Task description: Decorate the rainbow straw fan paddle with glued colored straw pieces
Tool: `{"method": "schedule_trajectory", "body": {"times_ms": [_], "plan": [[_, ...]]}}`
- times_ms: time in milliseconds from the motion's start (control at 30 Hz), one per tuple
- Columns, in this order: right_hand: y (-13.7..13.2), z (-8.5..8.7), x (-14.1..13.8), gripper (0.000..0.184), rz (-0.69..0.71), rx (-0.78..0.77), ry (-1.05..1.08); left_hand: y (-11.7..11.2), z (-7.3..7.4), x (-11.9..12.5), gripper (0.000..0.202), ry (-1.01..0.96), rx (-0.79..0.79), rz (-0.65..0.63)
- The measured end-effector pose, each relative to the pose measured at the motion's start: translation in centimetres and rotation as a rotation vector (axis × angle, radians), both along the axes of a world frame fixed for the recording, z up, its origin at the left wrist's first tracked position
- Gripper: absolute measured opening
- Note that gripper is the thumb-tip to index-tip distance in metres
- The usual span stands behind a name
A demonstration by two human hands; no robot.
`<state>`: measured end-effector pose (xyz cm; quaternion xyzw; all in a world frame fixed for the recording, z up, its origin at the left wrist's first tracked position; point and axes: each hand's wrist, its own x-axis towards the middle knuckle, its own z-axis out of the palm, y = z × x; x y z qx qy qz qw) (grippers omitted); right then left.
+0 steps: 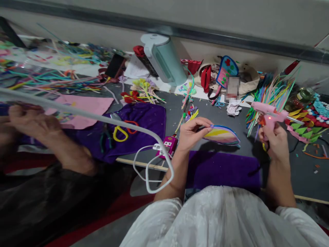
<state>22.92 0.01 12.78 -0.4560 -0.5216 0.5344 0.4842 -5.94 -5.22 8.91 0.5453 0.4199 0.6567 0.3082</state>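
My left hand (193, 132) is closed in a pinch, with a tiny purple piece (212, 126) showing at the fingertips. Right beside those fingertips is a curved, striped craft piece (222, 135) in yellow, pink and purple with a blue edge; whether the hand also grips it I cannot tell. In my right hand (277, 139) is a pink hot glue gun (269, 115), its nozzle pointing left and an orange light glowing on its body. A glue stick (295, 119) sticks out of the gun's back. Below the craft piece lies a purple cloth (223, 169).
At left, a co-worker's blurred hands (33, 120) work over a pink sheet (84, 106). A white cord (133, 127) crosses before a magenta power strip (168, 145). Scissors (120, 133) lie on another purple cloth. Behind stand a pale green kettle (167, 60) and colourful pipe cleaners (272, 92).
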Motion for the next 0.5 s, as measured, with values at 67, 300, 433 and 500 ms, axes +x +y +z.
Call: {"method": "schedule_trajectory", "body": {"times_ms": [67,300,433,500], "plan": [[2.2,-2.0,-1.0,0.040,-0.005,-0.091,0.087,0.1,0.1,-0.4,0.013,0.011,-0.002,0.022],[6.6,-9.0,-5.0,0.044,-0.115,-0.405,0.260,0.1,0.5,-0.3,0.011,0.021,-0.006,0.015],[6.9,-11.0,-7.4,0.033,-0.147,-0.433,0.319,0.0,0.5,-0.3,0.011,0.032,-0.022,0.024],[6.7,-11.7,-8.4,0.030,-0.175,-0.441,0.326,0.0,0.3,-0.4,0.011,0.030,-0.026,0.022]]}}
